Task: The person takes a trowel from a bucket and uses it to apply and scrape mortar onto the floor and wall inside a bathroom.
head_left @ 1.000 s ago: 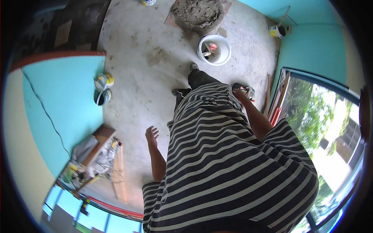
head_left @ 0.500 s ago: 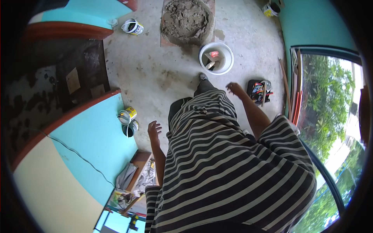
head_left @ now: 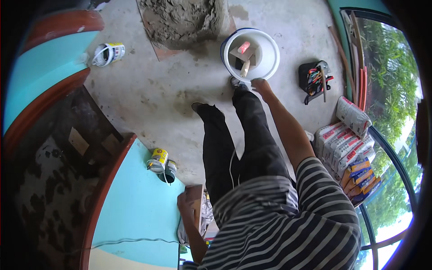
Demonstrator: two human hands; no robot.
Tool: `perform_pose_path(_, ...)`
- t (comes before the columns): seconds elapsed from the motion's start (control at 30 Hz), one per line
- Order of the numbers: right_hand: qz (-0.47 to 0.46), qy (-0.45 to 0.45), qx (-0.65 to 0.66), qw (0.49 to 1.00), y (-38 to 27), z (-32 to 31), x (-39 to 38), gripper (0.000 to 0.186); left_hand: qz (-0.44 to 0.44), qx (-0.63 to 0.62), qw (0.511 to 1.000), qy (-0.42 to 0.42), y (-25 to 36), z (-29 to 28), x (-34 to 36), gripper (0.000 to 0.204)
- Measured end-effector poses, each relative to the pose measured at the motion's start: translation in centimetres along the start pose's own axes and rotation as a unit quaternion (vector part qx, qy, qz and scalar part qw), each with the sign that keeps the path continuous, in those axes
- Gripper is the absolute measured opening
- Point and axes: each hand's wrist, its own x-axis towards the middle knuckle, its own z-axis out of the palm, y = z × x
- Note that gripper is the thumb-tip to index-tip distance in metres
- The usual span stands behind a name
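A large white bucket (head_left: 272, 54) with a blue outer edge stands on the floor just ahead of my feet. Inside it are a flat trowel with a pinkish-red handle (head_left: 244, 47) and another tool with a pale handle (head_left: 245, 68). My right hand (head_left: 261, 85) reaches down at the bucket's near rim, fingers loosely bent and slightly apart; whether they touch the rim is unclear. Low on the left, my left hand (head_left: 184, 203) is empty beside the turquoise wall and a wooden shelf (head_left: 194, 194), fingers loosely spread.
Wet mortar (head_left: 184, 22) is heaped on a board beyond the bucket. A black tool bag (head_left: 310, 76) sits to the right, with stacked sacks (head_left: 343, 144) nearer. Paint cans (head_left: 158, 161) stand by the low wall (head_left: 135, 193); another pail (head_left: 109, 54) is at far left.
My body has bent forward, bringing my legs into view. My right hand has moved to the bucket's near rim. My left hand has dropped back beside the wall and shelf.
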Motion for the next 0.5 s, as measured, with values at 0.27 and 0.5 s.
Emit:
perform_pose_path(0.27, 0.266, 0.07, 0.49, 0.827, 4.3, 4.9, 10.5, 0.028, -0.188, 0.06, 0.98, -0.022, -3.7, 4.8, -3.0, 0.03)
perform_pose_path(0.5, 0.316, -0.048, 0.629, 0.709, 5.2, -2.0, 8.2, 0.014, -0.177, 0.013, 0.981, -0.074, -1.8, 9.4, -4.4, 0.033)
